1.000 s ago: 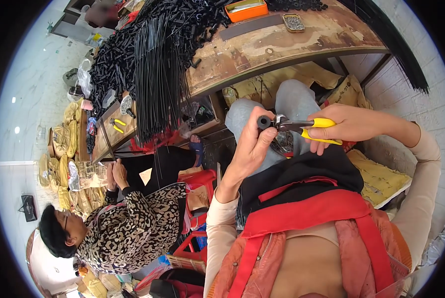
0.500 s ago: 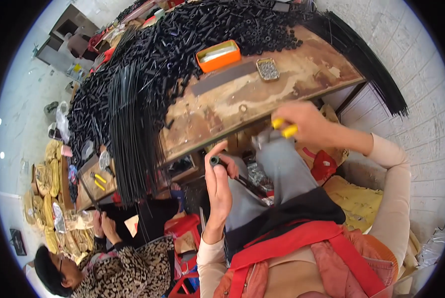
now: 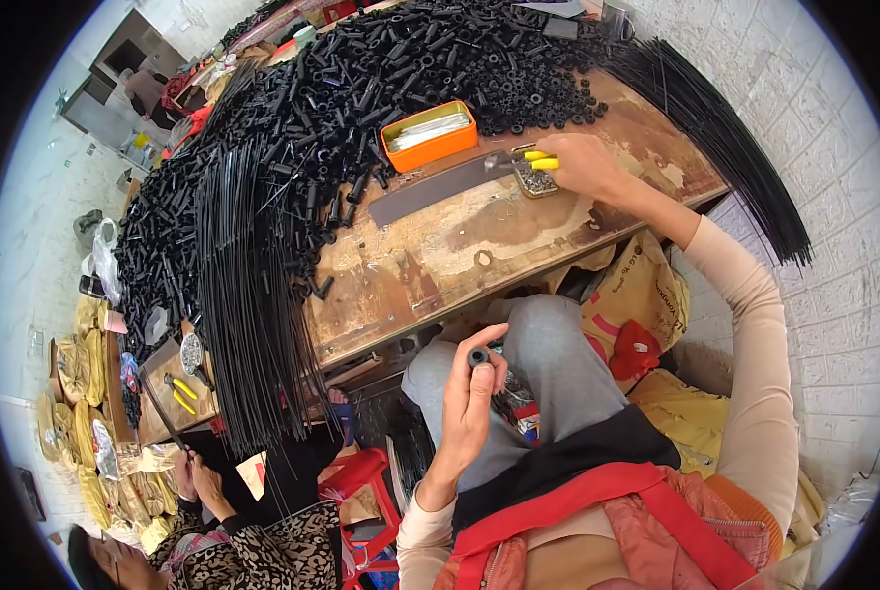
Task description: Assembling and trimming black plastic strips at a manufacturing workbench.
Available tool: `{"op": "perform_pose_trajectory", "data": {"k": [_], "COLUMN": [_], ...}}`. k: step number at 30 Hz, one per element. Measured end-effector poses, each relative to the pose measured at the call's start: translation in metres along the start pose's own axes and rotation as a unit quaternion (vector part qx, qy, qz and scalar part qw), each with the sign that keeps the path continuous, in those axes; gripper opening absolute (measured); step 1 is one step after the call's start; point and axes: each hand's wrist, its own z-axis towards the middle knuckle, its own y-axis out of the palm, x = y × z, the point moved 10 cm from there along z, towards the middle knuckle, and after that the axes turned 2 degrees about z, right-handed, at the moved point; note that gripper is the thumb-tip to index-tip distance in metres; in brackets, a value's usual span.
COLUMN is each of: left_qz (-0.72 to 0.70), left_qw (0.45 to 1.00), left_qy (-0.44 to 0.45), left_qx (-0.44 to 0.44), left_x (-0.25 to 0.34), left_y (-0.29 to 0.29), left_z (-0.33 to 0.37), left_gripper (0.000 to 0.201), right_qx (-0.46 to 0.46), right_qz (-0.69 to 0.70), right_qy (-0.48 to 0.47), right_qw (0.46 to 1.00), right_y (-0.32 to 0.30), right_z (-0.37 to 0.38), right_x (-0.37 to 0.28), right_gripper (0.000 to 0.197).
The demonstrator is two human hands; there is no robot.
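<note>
My left hand is in front of my knees, with its fingers closed round a black tubular part whose open round end points up. Over the workbench, my right hand grips pliers with yellow handles. Their metal jaws look blurred and lie beside a small square tin of tiny metal pieces. Just left of the tin stretches a flat dark strip. Behind the strip stands an orange box with pale sticks inside.
A large heap of black tubular parts covers the bench's back and left. Bundles of thin black rods hang over its edge at left and right. At lower left a co-worker's hands hold a dark rod, near other yellow-handled pliers.
My right hand has moved forward with the pliers, from above my knees to the tin on the bench. The left hand still holds the black tubular part, now slightly right and lower in view.
</note>
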Motion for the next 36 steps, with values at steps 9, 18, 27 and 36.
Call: {"op": "perform_pose_trajectory", "data": {"k": [9, 18, 27, 36], "left_qz": [0.019, -0.001, -0.043, -0.063], "left_qw": [0.999, 0.996, 0.983, 0.994], "left_qy": [0.032, 0.087, 0.149, 0.091], "left_qx": [0.002, 0.03, 0.095, -0.011], "left_x": [0.036, 0.06, 0.08, 0.071], "left_y": [0.016, 0.016, 0.007, 0.03], "left_z": [-0.043, -0.088, -0.097, -0.097], "left_gripper": [0.044, 0.042, 0.056, 0.059], "right_qx": [-0.125, -0.16, -0.15, -0.023], "right_qz": [0.391, 0.773, 0.661, 0.463], "right_qy": [0.255, 0.223, 0.121, -0.018], "right_qw": [0.875, 0.572, 0.725, 0.886], "right_y": [0.024, -0.004, -0.079, -0.121], "right_z": [0.009, -0.071, -0.171, -0.197], "right_x": [0.032, -0.122, -0.241, -0.256], "right_gripper": [0.02, 0.027, 0.02, 0.014]}}
